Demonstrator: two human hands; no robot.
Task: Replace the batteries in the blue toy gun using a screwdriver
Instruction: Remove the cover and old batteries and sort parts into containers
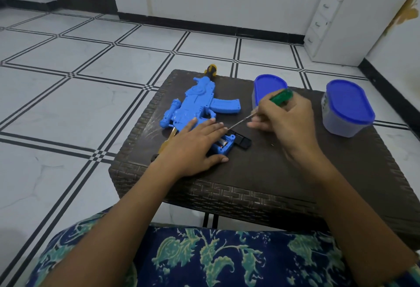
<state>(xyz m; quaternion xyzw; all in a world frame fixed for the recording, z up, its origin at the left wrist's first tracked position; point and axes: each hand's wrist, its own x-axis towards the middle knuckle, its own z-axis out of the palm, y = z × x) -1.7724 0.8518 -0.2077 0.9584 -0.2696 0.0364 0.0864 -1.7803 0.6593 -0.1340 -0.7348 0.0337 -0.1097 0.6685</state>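
The blue toy gun (200, 102) lies flat on the dark woven table (261, 173), muzzle pointing away. My left hand (193, 145) presses on its grip end, fingers spread. Beside my fingertips the battery compartment (223, 144) stands uncovered, with batteries showing inside. A black cover (242, 140) lies just right of it. My right hand (286, 118) holds a green-handled screwdriver (280, 97); its metal shaft slants down-left, the tip near the compartment's top edge.
Two blue-lidded containers stand at the table's back right, one (269, 86) behind my right hand, one (347, 109) near the right edge. A yellow and black piece (211, 69) sticks out past the gun's muzzle. White tiled floor surrounds the table; a small white drawer unit (327, 18) stands by the wall.
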